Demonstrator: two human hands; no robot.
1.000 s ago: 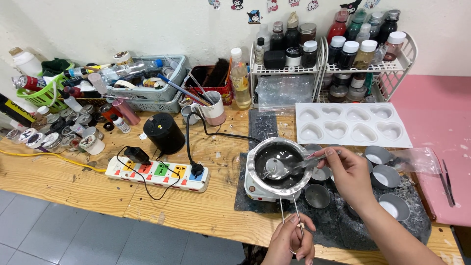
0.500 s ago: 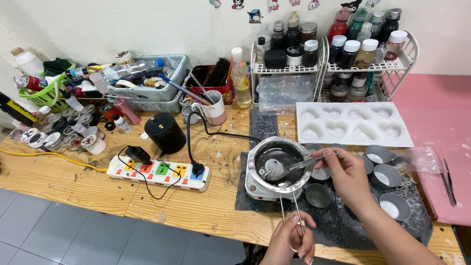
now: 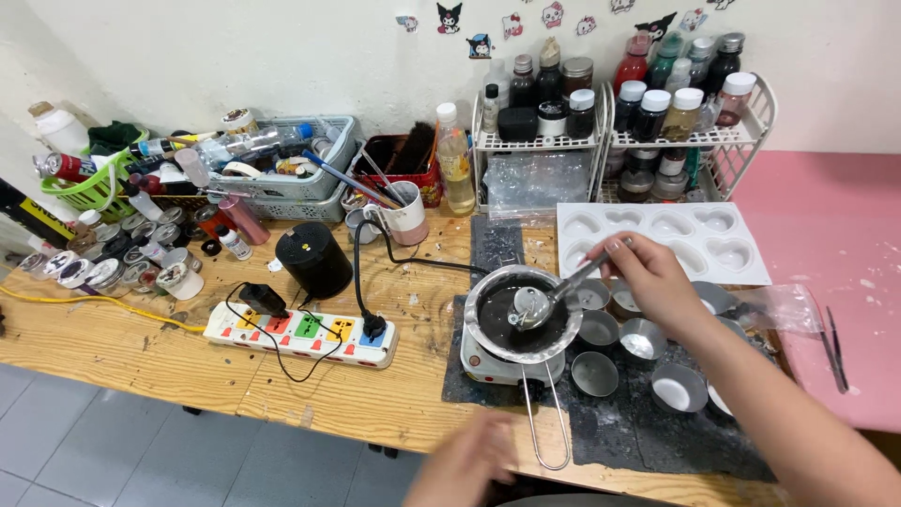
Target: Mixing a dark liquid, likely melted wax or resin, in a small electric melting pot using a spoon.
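Note:
My right hand [image 3: 649, 279] holds the handle of a metal spoon [image 3: 531, 307] whose bowl sits in the dark liquid of a small metal pot [image 3: 518, 319]. The pot rests on a little white electric hotplate [image 3: 488, 366], and its wire handle [image 3: 546, 422] points toward me. My left hand [image 3: 465, 465] is blurred at the table's front edge, left of the wire handle and off it; its fingers cannot be made out. Several small round metal tins [image 3: 644, 340] stand on the dark mat under and right of my right hand.
A white heart-shaped mould tray [image 3: 657, 239] lies behind the tins. A power strip [image 3: 300, 333], a black cylinder [image 3: 313, 259] and a mug of tools [image 3: 405, 212] are to the left. White wire racks of bottles [image 3: 619, 113] line the wall. Tweezers [image 3: 832, 345] lie on the pink surface.
My left hand has let go of the pot's wire handle and moved left toward the table's edge. My right hand still holds the spoon in the pot.

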